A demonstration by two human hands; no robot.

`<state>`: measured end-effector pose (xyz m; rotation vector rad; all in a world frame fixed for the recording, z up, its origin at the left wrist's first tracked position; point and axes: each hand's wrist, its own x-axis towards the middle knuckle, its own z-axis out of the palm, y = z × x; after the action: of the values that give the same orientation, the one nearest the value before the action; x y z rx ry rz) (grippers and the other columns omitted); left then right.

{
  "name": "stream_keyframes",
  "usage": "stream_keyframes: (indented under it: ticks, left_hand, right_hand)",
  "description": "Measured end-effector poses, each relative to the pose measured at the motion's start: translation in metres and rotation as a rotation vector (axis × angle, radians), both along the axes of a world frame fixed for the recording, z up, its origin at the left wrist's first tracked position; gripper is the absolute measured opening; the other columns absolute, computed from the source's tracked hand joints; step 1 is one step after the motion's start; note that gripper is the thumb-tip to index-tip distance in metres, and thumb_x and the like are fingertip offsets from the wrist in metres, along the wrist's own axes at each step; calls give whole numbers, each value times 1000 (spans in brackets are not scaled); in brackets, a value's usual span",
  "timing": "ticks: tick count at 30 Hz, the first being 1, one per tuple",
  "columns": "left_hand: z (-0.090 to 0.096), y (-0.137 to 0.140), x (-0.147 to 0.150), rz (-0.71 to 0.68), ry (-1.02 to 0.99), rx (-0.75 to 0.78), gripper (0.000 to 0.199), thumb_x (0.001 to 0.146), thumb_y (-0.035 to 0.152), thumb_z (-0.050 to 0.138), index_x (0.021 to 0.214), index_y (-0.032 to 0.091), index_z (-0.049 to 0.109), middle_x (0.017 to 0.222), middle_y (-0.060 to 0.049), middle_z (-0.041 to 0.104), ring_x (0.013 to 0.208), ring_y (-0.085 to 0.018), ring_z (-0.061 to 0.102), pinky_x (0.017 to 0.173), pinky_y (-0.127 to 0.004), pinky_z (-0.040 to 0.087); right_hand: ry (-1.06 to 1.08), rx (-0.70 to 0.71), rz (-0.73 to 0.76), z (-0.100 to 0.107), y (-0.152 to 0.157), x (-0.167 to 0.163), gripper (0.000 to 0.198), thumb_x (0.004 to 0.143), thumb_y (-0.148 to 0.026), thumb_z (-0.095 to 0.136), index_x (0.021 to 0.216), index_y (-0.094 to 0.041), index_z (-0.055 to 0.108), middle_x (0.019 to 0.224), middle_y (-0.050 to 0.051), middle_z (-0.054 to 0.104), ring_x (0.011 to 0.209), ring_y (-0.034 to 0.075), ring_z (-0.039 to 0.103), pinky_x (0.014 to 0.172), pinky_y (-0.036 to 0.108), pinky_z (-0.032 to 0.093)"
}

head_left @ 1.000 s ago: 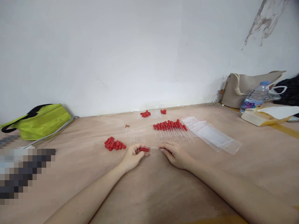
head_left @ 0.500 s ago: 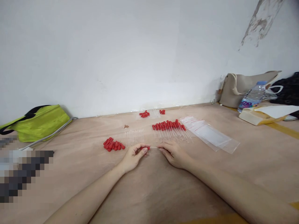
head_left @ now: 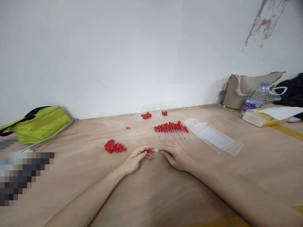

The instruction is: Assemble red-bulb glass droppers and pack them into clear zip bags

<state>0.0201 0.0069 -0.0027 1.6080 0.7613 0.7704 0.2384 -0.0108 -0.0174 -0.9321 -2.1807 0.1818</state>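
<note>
- Red bulb (head_left: 149,151) and clear tube (head_left: 155,150), in line between the two hands over the table (head_left: 142,195), make the clock's centre, 12 being straight ahead.
- Loose red bulbs (head_left: 115,147) lie heaped at 9 o'clock; they look light, soft and forgiving of a squeeze.
- Left hand (head_left: 135,160), at 8 o'clock, grips the held bulb between thumb and fingers; near its mouth seems the steadiest hold.
- Loose clear tubes (head_left: 136,139) lie side by side at 10 o'clock, probably light, stiff and slippery; whether glass or plastic, I cannot tell.
- Right hand (head_left: 176,156), between 3 and 4 o'clock, pinches the held tube at its right end; a grip closer to the bulb should bend it less. How deep the tube sits is hidden.
- Bulb-topped droppers (head_left: 172,127) lie in a row between 1 and 2 o'clock, red ends farthest away.
- Clear bags (head_left: 213,138) overlap between 2 and 3 o'clock, apparently thin and limp, best lifted by an edge.
</note>
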Motion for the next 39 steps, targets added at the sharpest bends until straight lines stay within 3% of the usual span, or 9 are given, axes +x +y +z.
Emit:
stream_keyframes:
  ticks: [4, 12, 21, 26, 31, 39]
  left_hand:
    - [0, -2, 1, 19, -51, -60, 35, 76, 22, 53, 110, 13, 56, 90, -9, 66, 89, -20, 59, 87, -35, 41]
    - [3, -7, 6, 81, 144, 185, 26, 81, 37, 51, 86, 13, 61, 65, -2, 62, 60, -12, 58, 64, -25, 47]
    - [1, -13, 8, 66, 276, 229, 27, 83, 37, 48, 81, 12, 60, 59, -1, 56, 52, -9, 52, 51, -20, 43]
    - [0, -17, 8, 144, 411, 491, 25, 84, 35, 46, 86, 16, 62, 65, -2, 56, 59, -11, 52, 55, -21, 42]
    - [3, -21, 10, 112, 489, 756, 24, 86, 30, 42, 89, 17, 62, 77, -5, 60, 71, -15, 54, 67, -25, 42]
    - [4, -20, 12, 52, 483, 736, 24, 87, 27, 42, 93, 17, 62, 78, -5, 61, 70, -15, 54, 65, -24, 42]
  right_hand:
    - [-21, -4, -3, 2, -1, 0, 23, 87, -21, 40, 101, -20, 58, 83, 3, 62, 75, 14, 55, 69, 27, 38]
    - [-65, 49, 4, 2, -1, -1, 23, 87, -21, 40, 101, -22, 60, 83, 3, 65, 76, 13, 57, 69, 28, 34]
    - [-284, 144, -29, 9, 1, 5, 18, 82, -15, 45, 82, -20, 62, 71, 1, 63, 61, 11, 51, 66, 30, 22]
    - [-271, 214, -73, 7, -7, -1, 18, 77, -10, 43, 75, -18, 60, 68, 2, 61, 60, 11, 46, 65, 30, 20]
    - [-216, 192, -73, 7, -12, -5, 16, 76, -10, 44, 70, -18, 58, 63, 0, 59, 57, 10, 43, 65, 30, 21]
    - [-251, 156, -75, 7, -11, -10, 15, 78, -14, 45, 71, -18, 58, 62, 0, 59, 54, 10, 42, 65, 30, 21]
